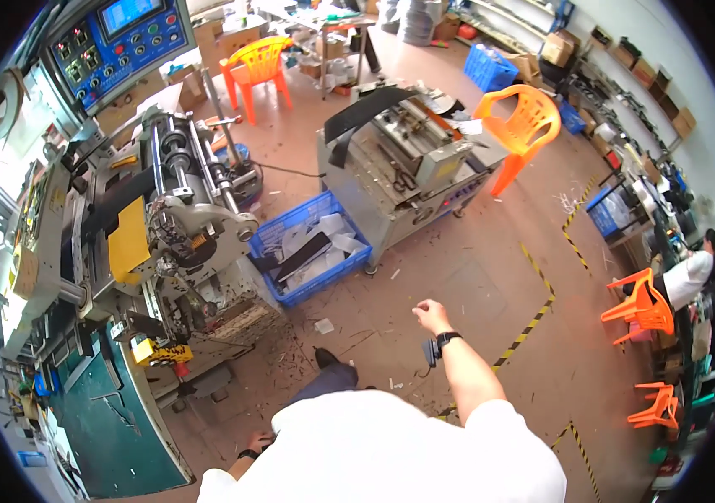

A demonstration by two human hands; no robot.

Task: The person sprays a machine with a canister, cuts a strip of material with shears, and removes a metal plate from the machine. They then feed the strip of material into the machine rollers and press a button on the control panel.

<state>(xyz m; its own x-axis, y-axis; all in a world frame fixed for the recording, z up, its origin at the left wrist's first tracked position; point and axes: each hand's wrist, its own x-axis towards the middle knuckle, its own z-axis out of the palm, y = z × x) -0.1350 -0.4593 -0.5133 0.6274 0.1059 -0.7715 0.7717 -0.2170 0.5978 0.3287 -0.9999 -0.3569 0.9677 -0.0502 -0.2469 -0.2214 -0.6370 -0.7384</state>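
Note:
My right hand [433, 316] is held out over the floor, in front of my body, with its fingers curled in and nothing visible in them. A black strap with a small grey device [431, 352] is round that wrist. Low at my left side, my left hand [262, 439] shows only in part beside my white shirt [374, 453]; its fingers are too small and hidden to read. Neither hand touches a machine. Nearest ahead of the right hand is a blue crate [356, 258] holding white scraps and a black strip [304, 256].
On the left stands a large roller machine [181, 168] with a blue control panel [122, 52], beside a green-topped table [114, 444]. A grey machine [374, 180] stands ahead. Orange chairs [518, 126] and loaded shelves [626, 63] line the right; a person [689, 281] sits there.

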